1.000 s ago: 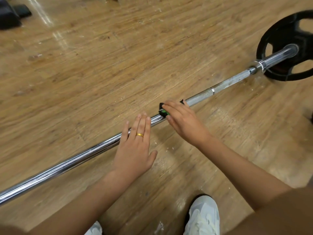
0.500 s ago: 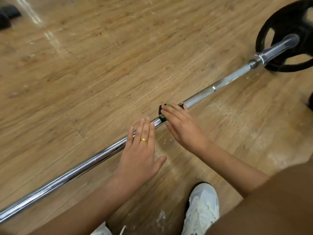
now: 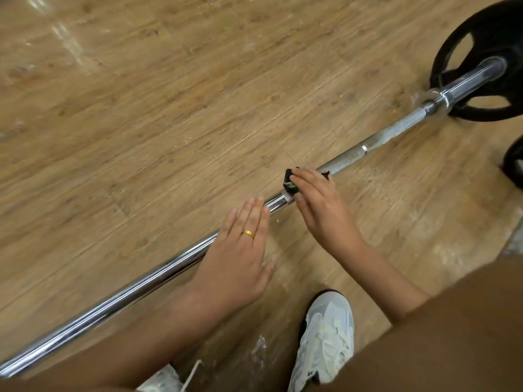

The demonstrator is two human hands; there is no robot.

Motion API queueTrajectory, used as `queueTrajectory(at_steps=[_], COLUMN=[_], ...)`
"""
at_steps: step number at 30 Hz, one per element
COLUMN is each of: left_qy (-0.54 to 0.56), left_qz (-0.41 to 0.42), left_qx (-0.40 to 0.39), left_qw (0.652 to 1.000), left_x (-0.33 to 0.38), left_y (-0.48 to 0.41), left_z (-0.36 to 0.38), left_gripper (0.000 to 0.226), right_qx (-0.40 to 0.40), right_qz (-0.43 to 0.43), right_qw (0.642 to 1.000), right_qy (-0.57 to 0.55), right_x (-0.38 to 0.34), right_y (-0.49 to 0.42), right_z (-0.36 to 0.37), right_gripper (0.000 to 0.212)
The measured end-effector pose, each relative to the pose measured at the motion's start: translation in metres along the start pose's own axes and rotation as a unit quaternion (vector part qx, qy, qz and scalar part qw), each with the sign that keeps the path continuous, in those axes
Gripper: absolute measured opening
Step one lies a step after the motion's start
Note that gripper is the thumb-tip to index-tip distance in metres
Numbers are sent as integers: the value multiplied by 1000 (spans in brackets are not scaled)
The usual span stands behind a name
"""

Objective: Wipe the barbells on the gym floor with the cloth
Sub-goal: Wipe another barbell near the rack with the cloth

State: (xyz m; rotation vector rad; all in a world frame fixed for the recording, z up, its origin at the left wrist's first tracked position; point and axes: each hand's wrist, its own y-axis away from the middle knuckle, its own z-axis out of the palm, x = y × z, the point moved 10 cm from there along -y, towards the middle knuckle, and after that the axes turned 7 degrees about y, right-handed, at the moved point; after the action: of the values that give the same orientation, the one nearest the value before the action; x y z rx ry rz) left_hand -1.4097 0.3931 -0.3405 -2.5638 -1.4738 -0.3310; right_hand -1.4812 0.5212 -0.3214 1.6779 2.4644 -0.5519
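The bar (image 3: 127,292) lies on the floor (image 3: 141,123), running from lower left to the plate (image 3: 486,21) at upper right. The left hand (image 3: 237,261) rests on it. Just right of that, the right hand (image 3: 322,210) holds the cloth (image 3: 289,179) on it.

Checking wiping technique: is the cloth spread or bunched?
Bunched: the cloth is a small dark wad under the right hand on the barbell.

premises: gym, free-weights area. evidence: long steel barbell (image 3: 113,301) lying flat on floor (image 3: 169,108), smooth chrome middle, rough grip section toward far end. black weight plate (image 3: 464,32) with hand slots at its sleeve end, top right. part of second black plate (image 3: 515,165) at right edge. floor wood-look planks, scuffed, white powdery smudges (image 3: 259,346) beside pale sports shoe (image 3: 325,335).
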Motion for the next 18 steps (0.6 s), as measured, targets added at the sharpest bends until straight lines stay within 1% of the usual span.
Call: queueTrajectory(at_steps=[1, 3, 7, 10, 12, 16, 18], left_qy=[1, 1, -5, -16, -29, -57, -60], left_qz=[5, 8, 24, 35, 38, 41, 41], left_qx=[-1, -4, -18, -19, -16, -15, -12], left_qw=[1000, 1000, 1000, 999, 999, 997, 997], left_x=[3, 5, 13, 17, 19, 21, 23], left_y=[3, 5, 11, 15, 16, 18, 18], left_z=[0, 2, 8, 13, 15, 18, 19], left_gripper=[87, 89, 95, 97, 97, 94, 92], right_qx=[-3, -8, -12, -6, 3, 27, 28], right_qz=[12, 7, -37, -67, -54, 33, 29], right_qw=[1000, 1000, 999, 998, 998, 999, 999], right_qy=[0, -1, -2, 20, 22, -27, -33], right_x=[5, 1, -11, -9, -4, -3, -11], right_y=[2, 6, 17, 17, 18, 28, 32], right_z=[-1, 1, 1, -3, -5, -2, 1], right_gripper=[39, 38, 36, 33, 32, 35, 34])
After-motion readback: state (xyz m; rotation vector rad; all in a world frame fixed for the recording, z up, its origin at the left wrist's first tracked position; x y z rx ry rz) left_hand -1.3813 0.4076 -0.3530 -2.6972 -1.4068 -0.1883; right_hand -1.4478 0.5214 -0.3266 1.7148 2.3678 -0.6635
